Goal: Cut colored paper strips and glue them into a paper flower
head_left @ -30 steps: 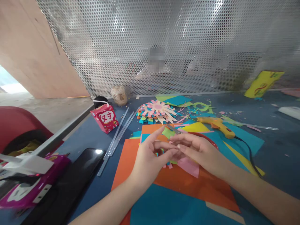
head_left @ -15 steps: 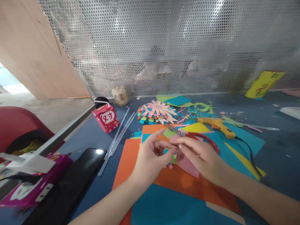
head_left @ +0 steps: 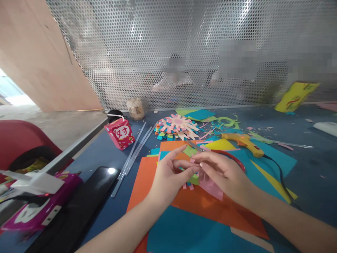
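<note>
My left hand [head_left: 168, 175] and my right hand [head_left: 226, 174] meet over the coloured sheets. Fingers of both are closed around a small piece of fringed paper [head_left: 194, 180], with green, blue and pink parts showing below the fingertips. Much of it is hidden behind the fingers. Just beyond the hands lie scissors with red handles [head_left: 238, 161], partly covered by my right hand. Under my right fingers sits a pink paper piece [head_left: 213, 189]. An orange sheet [head_left: 210, 211] and a blue sheet [head_left: 189, 232] spread beneath both wrists.
Layered paper rosettes [head_left: 177, 123] lie ahead, near scraps. A yellow glue gun [head_left: 246, 141] with a black cord rests right. Clear glue sticks [head_left: 137, 151], a red drink carton [head_left: 120, 133], a phone [head_left: 97, 186] and a purple power strip [head_left: 61, 195] stand left. A perforated metal screen [head_left: 195, 42] rises behind.
Both hands stay nearly in place, with the fingers shifting slightly around the paper. More of its pink tabs now show underneath. The view has moved a little.
</note>
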A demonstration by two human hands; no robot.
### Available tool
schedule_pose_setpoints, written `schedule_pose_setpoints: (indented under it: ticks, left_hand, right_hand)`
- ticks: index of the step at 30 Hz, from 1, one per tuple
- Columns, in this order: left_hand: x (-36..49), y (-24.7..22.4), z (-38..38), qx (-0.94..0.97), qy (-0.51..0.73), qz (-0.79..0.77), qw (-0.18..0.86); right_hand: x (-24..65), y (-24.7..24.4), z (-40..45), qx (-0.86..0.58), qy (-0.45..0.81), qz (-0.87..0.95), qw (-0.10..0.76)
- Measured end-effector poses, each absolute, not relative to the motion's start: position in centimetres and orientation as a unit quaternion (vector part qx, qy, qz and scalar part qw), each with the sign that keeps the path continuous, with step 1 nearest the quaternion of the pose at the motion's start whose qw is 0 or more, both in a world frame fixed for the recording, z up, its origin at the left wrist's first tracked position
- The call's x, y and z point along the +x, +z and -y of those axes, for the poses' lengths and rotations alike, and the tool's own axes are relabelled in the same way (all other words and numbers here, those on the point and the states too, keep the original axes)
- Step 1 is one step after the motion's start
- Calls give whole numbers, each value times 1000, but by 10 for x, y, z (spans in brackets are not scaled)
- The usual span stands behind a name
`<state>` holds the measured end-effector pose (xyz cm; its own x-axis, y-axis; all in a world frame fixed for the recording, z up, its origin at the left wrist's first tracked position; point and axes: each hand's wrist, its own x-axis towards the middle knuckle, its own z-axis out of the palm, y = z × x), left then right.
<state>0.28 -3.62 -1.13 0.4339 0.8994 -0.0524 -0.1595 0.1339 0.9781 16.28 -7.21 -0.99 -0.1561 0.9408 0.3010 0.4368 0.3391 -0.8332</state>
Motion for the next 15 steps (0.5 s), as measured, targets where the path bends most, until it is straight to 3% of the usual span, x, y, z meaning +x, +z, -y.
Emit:
schedule_pose_setpoints:
  ticks: [15]
  left_hand:
    - [8,-10,41,527,413,-351,654]
  right_hand:
    - [160,-21,79,-533,133,764,340]
